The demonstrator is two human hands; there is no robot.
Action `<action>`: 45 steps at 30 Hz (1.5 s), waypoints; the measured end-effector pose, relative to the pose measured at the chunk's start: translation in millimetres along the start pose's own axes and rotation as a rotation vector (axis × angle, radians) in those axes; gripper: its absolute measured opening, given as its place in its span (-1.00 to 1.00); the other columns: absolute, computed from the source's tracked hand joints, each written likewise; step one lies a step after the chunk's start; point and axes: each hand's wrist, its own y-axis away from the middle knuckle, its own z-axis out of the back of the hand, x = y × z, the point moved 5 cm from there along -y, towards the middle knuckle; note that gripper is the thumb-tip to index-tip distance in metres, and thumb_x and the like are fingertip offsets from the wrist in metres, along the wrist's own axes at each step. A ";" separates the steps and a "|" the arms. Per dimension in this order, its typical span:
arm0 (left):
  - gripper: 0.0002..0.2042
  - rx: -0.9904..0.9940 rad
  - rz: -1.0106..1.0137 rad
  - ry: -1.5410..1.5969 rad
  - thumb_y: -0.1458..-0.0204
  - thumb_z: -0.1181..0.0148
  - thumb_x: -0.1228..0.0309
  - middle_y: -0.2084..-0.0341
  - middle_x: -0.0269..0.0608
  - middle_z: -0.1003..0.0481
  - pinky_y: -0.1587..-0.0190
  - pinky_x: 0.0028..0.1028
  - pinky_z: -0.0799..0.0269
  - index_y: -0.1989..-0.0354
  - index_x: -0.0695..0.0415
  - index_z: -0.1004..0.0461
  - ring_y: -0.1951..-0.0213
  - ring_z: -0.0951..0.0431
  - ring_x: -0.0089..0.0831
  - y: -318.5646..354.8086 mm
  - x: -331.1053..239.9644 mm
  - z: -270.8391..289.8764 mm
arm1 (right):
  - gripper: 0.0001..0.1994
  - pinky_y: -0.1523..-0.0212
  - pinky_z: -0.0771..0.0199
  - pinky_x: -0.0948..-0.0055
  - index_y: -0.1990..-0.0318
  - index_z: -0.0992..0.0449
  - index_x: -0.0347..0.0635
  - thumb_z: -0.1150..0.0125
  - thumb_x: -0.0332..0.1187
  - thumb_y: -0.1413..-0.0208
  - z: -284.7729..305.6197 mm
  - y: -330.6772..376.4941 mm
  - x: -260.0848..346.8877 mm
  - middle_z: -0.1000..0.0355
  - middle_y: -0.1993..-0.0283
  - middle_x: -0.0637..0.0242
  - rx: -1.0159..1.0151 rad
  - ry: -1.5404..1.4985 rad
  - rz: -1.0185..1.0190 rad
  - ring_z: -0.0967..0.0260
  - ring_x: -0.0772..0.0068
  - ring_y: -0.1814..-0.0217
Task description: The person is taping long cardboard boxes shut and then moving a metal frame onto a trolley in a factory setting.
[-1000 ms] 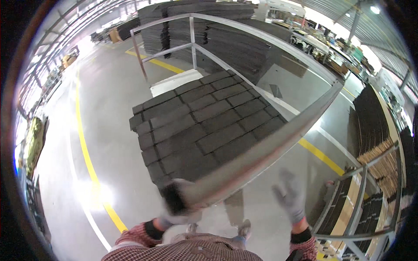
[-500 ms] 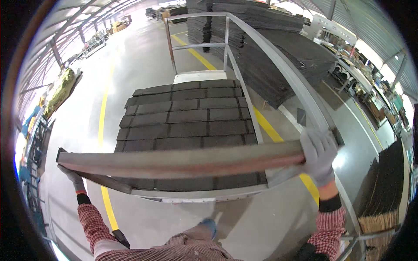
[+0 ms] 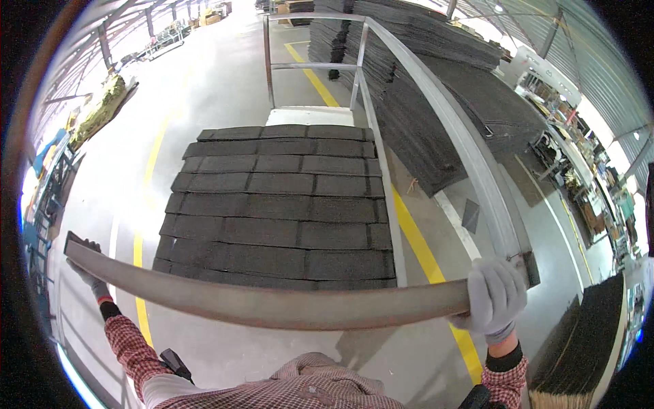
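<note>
My gloved right hand [image 3: 497,298] is closed round the right end of a grey metal push bar [image 3: 293,303], close to the corner of the cart's frame. At the bar's far left end, my left hand [image 3: 92,269] grips it, partly hidden behind the metal. The bar belongs to a platform cart [image 3: 490,177] with a tubular rail along the right and another upright frame at its far end. On the cart lie black mat-like pieces [image 3: 272,204] in several neat rows, lapped like shingles. The bar hides the cart's near edge.
Tall stacks of black sheets [image 3: 436,102] stand right of the cart. Another dark stack [image 3: 579,334] is at the lower right. Yellow floor lines [image 3: 415,235] run on both sides. A green-covered bundle [image 3: 102,109] lies at the left; workbenches [image 3: 579,157] line the right.
The push bar has come lower in the view, nearer my body, and both hands have moved down with it. More of the black pieces now shows above the bar.
</note>
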 end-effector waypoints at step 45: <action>-0.55 -0.493 0.879 -1.325 -0.04 -0.03 0.06 0.29 0.14 -0.55 0.12 -0.15 -0.41 0.19 0.24 -0.54 0.20 -0.53 0.08 372.7 13.7 144.9 | -0.51 0.13 -0.47 0.10 -0.03 -0.46 -0.22 -0.14 0.00 -0.13 -370.2 -301.3 793.8 -0.46 0.11 0.02 1.420 -1.552 0.759 -0.44 0.03 0.09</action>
